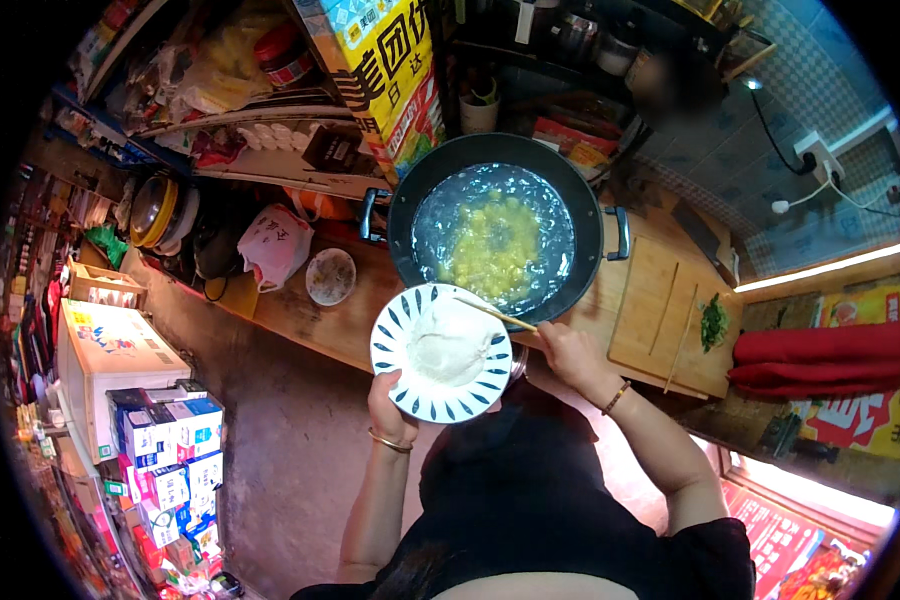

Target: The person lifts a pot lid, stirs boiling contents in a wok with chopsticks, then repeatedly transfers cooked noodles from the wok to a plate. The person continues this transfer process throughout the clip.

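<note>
My left hand (391, 412) is closed on the near left edge of a white plate (390, 350) with dark leaf-shaped marks round its rim. A mound of pale, flour-like paste or powder (448, 350) lies on it. My right hand (572, 357) grips a pair of chopsticks (505, 315), their tips over the far side of the plate. Just beyond the plate stands a large dark two-handled pot (402, 225). Bubbling liquid fills much of it, with many yellowish pieces (495, 250) gathered in the middle. The plate overlaps the pot's near left edge in view.
Right of the pot, a wooden cutting board (650, 305) holds chopped greens (713, 325) and a thin stick; a cleaver (703, 232) lies behind. A small bowl (331, 277) and a plastic bag (275, 245) sit left. Red cloth (825, 358) hangs right. Stacked boxes (120, 370) stand at far left.
</note>
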The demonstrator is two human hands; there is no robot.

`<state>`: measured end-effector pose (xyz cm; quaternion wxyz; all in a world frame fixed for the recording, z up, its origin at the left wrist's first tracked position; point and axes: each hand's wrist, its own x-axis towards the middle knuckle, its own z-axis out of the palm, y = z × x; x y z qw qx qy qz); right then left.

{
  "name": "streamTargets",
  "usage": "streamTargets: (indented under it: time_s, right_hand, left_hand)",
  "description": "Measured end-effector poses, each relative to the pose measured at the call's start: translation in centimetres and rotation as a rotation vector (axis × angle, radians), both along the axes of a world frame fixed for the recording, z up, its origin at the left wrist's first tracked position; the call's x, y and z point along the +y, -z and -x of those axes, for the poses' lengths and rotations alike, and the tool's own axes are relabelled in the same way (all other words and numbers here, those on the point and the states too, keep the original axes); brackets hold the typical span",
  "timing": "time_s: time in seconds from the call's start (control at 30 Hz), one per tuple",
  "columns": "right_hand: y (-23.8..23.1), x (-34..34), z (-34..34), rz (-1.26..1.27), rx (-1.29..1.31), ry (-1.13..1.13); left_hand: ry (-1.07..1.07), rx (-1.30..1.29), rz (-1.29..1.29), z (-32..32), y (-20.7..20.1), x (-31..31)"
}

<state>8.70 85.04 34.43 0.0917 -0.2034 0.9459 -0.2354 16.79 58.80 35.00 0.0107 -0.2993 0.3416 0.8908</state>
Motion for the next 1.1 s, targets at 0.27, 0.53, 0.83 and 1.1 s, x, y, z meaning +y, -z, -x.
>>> streamTargets:
  time_s: [0.27, 0.53, 0.83, 1.1]
  right_hand:
    - [-0.4, 2.3, 2.3, -0.115, 0.023, -0.131]
    - [-0.9, 5.7, 6.2, 0.000, 0.078, -0.265]
    - [-2.0, 2.9, 4.8, 0.120, -0.093, -0.160]
    - [-0.2, 0.2, 2.6, 0.069, -0.123, -0.108]
  left_hand:
    - [0.082, 0.030, -0.022, 0.4, 0.8, -1.4]
    - [0.025, -0.022, -0.051, 1.3, -0.3, -1.2]
    - [0.012, -0.054, -0.063, 1.0, -0.4, -0.9]
    - [-0.002, -0.044, -0.044, 1.1, -0.7, -0.7]
